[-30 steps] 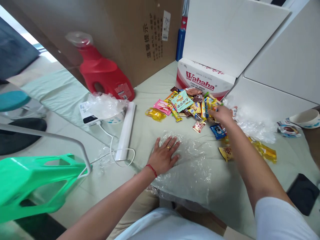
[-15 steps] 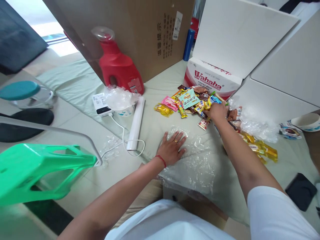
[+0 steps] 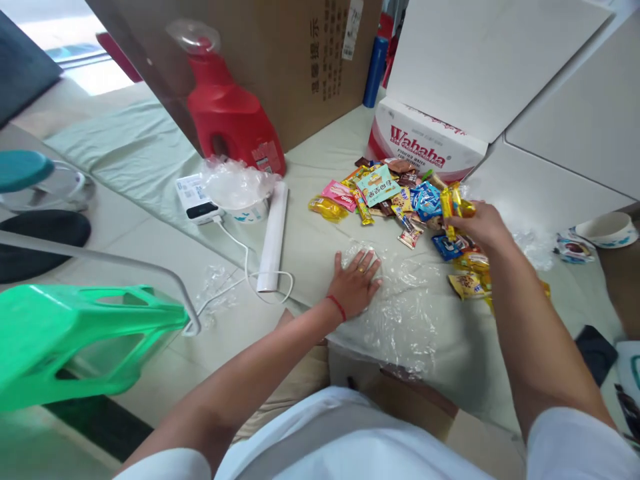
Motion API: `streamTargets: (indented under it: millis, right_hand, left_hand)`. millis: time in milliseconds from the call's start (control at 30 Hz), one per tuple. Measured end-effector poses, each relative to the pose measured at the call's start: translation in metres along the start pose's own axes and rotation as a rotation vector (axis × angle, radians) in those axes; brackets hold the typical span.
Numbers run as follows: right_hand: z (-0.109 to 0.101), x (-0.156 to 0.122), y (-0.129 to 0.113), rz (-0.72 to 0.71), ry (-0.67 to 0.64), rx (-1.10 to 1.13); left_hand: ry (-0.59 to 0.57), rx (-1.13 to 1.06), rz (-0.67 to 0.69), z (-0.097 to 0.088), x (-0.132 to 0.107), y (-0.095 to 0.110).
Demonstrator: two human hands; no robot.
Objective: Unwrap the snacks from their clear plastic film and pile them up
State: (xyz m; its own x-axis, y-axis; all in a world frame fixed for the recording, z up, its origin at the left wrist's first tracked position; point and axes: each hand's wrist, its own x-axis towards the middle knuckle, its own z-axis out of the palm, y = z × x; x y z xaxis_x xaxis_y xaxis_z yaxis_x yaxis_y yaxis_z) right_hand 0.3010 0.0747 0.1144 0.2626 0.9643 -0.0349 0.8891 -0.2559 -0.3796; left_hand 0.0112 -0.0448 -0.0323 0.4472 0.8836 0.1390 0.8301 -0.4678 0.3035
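Person sits at a pale green mat (image 3: 310,247), both bare arms out. Left hand (image 3: 356,285) lies flat, fingers spread, palm down on a crumpled sheet of clear plastic wrap (image 3: 400,313) — pressing on it, not gripping anything; a ring and a red wrist band show. Right hand (image 3: 477,223) is raised just above the right edge of the snack pile (image 3: 395,197), fingers closed around a few yellow snack packets (image 3: 453,203) that stick up out of the fist. The pile itself sits on the mat just in front of the Wahaha box (image 3: 425,143), a mix of pink, teal, blue and brown wrappers. Loose packets lie below the right hand: a blue packet (image 3: 447,247), a small yellow-brown packet (image 3: 464,285), near the plastic wrap's right edge. Left of the wrap a white roll (image 3: 274,235) lies lengthwise, a white cable (image 3: 240,257) looping at its near end to a white power bank (image 3: 194,198). A bowl covered in plastic film (image 3: 240,193) is touching the power bank; behind it a red detergent jug (image 3: 227,113) leans against a big cardboard box (image 3: 260,60). Far right — another bowl (image 3: 607,230). Green plastic stool (image 3: 75,340) at near left, off the mat.
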Motion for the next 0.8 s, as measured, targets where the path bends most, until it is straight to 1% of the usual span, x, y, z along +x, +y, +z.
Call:
streamTargets:
  millis: [67,100,133,167,200,233,267,300,367,400,467,533,600,667,700,800]
  right_hand:
    - [-0.021,-0.037,0.003,-0.098,-0.206,0.183]
    - [-0.025,-0.054,0.001,-0.158,-0.328,0.208]
    - [-0.024,-0.070,-0.001,-0.225,-0.454,0.200]
    - [-0.017,-0.083,-0.005,-0.298,-0.572,0.164]
    - [-0.007,-0.093,-0.010,-0.372,-0.673,0.114]
    - [0.008,-0.101,-0.014,-0.439,-0.750,0.062]
    - [0.024,-0.106,-0.019,-0.489,-0.797,0.006]
    - [0.040,-0.109,-0.022,-0.511,-0.809,-0.054]
    - [0.070,-0.111,-0.025,-0.507,-0.762,-0.154]
    - [0.081,-0.112,-0.024,-0.503,-0.736,-0.176]
    - [0.093,-0.112,-0.019,-0.529,-0.706,-0.133]
    - [0.095,-0.115,-0.011,-0.570,-0.662,-0.030]
    - [0.091,-0.118,-0.005,-0.561,-0.546,0.047]
    - [0.084,-0.120,-0.003,-0.513,-0.431,0.087]
    - [0.081,-0.121,-0.005,-0.477,-0.398,0.097]
    - [0.080,-0.120,-0.018,-0.339,-0.353,0.096]
  left_hand:
    - [0.007,-0.021,-0.007,0.003,0.009,0.006]
    - [0.007,-0.030,-0.007,0.004,0.014,0.008]
    - [0.005,-0.037,-0.006,0.004,0.018,0.009]
    - [-0.002,-0.041,0.003,0.003,0.021,0.009]
    - [-0.011,-0.043,0.018,0.002,0.023,0.007]
    - [-0.021,-0.042,0.038,0.000,0.024,0.003]
    - [-0.030,-0.038,0.060,-0.002,0.024,-0.002]
    - [-0.037,-0.030,0.082,-0.005,0.023,-0.009]
    - [-0.037,-0.009,0.113,-0.008,0.019,-0.024]
    - [-0.033,0.003,0.119,-0.009,0.017,-0.032]
    - [-0.025,0.023,0.121,-0.011,0.012,-0.044]
    - [-0.028,0.036,0.112,-0.012,0.009,-0.050]
    - [-0.044,0.040,0.099,-0.013,0.007,-0.050]
    - [-0.060,0.041,0.085,-0.014,0.007,-0.048]
    - [-0.068,0.042,0.082,-0.014,0.008,-0.047]
    - [-0.072,0.046,0.080,-0.015,0.008,-0.046]
